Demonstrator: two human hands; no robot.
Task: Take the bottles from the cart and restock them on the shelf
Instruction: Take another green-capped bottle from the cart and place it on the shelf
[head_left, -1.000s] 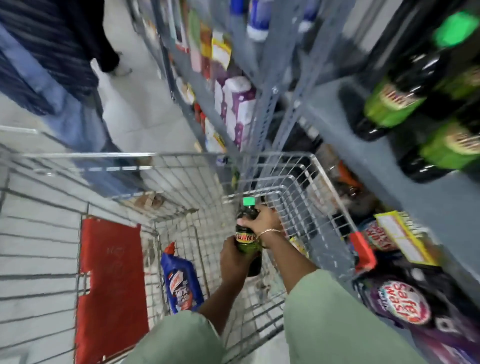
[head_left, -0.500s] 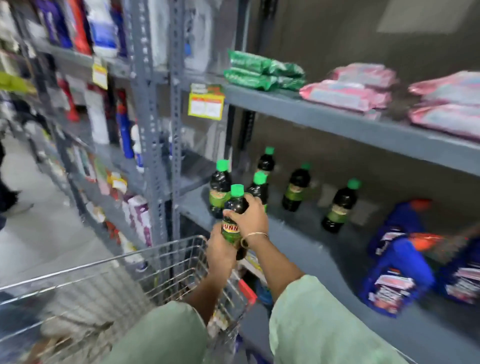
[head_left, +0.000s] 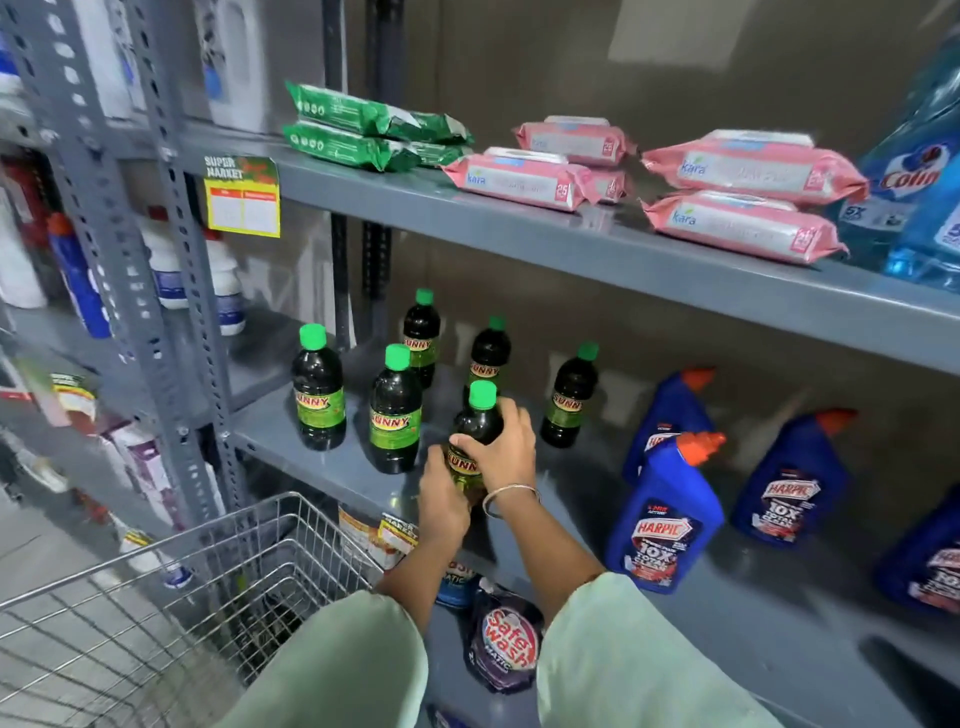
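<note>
A dark green-capped bottle (head_left: 475, 431) is gripped by both hands. The right hand (head_left: 506, 447) is wrapped around its shoulder, the left hand (head_left: 441, 499) around its base, above the grey shelf (head_left: 332, 457).

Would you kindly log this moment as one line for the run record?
step: shelving | held: dark green-capped plastic bottle | grip: left hand, right hand | target: grey metal shelf | state: upright among five matching bottles

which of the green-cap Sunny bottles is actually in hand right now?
The front-most Sunny bottle, over the shelf's front edge: left hand low on it, right hand around its middle. The five other bottles stand untouched behind it.
</note>
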